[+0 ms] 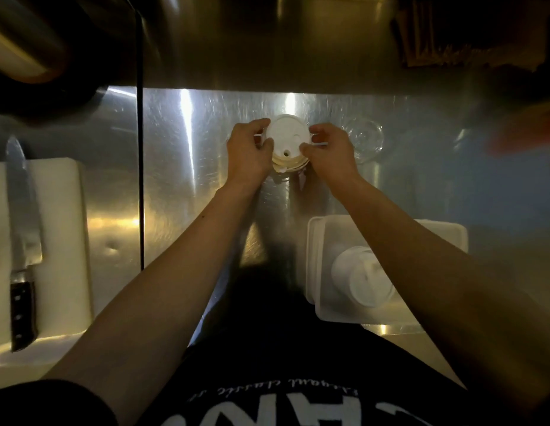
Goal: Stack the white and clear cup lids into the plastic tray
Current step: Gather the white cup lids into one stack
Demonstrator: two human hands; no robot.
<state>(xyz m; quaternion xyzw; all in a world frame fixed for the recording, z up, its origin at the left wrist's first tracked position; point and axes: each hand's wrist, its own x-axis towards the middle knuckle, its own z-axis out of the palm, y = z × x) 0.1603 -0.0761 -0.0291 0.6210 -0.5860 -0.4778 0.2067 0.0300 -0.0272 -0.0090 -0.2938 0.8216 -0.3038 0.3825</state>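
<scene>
A stack of white cup lids (287,142) sits at the far middle of the steel counter. My left hand (248,149) grips its left side and my right hand (330,152) grips its right side, fingers curled around the rims. To the right of my right hand lie clear lids (364,138) on the counter, faint against the metal. The translucent plastic tray (316,272) stands near the front right, partly under my right forearm, with a stack of white lids (364,276) lying in it.
A white cutting board (58,241) lies at the left with a large black-handled knife (21,241) on it. A black cable (140,149) runs down the counter left of my arms. A steel wall rises behind the counter. A dark round vessel fills the top left corner.
</scene>
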